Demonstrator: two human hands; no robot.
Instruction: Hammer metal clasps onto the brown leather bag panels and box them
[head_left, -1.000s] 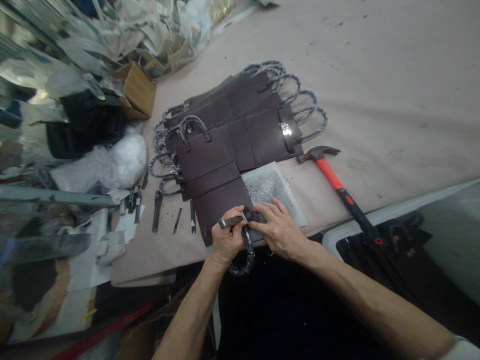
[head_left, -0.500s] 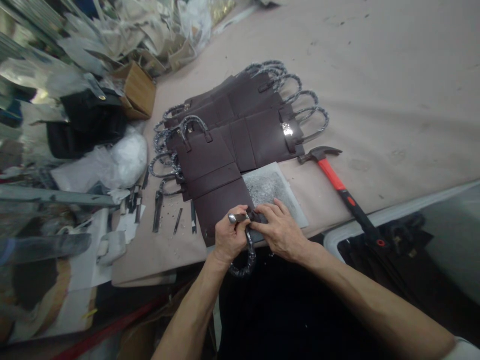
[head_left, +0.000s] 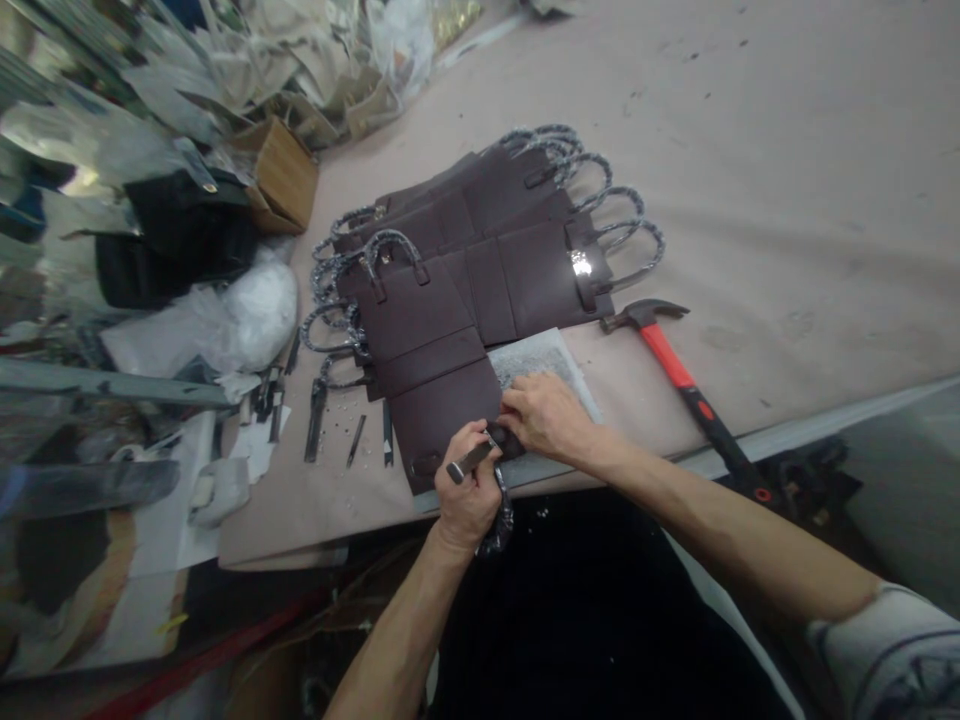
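Left hand (head_left: 466, 490): at the desk's near edge, its grip clenched around a metal rod (head_left: 466, 464) that slants out between thumb and fingers.
Right hand (head_left: 551, 415): just beside the left, fingertips bunched at the near right corner of the front brown panel (head_left: 439, 420); whether this grip pinches anything, I cannot tell.
Front brown panel: flat on the desk (head_left: 765, 200), its near end by both hands, its far end overlapping other brown panels (head_left: 525, 280).
Wrapped loop handle (head_left: 502, 525): hanging below the left hand, over the desk's edge.
Pale board (head_left: 551, 352): to the right of the front brown panel, partly under the right hand, its surface speckled grey.
Hammer (head_left: 667, 355): lying to the right of the board, red and black handle toward the near edge.
Thin dark rod (head_left: 356, 441): loose on the desk, left of the front brown panel, among small scattered bits.
Cardboard box (head_left: 285, 180): at the desk's left side, beside a black bag (head_left: 176, 235).
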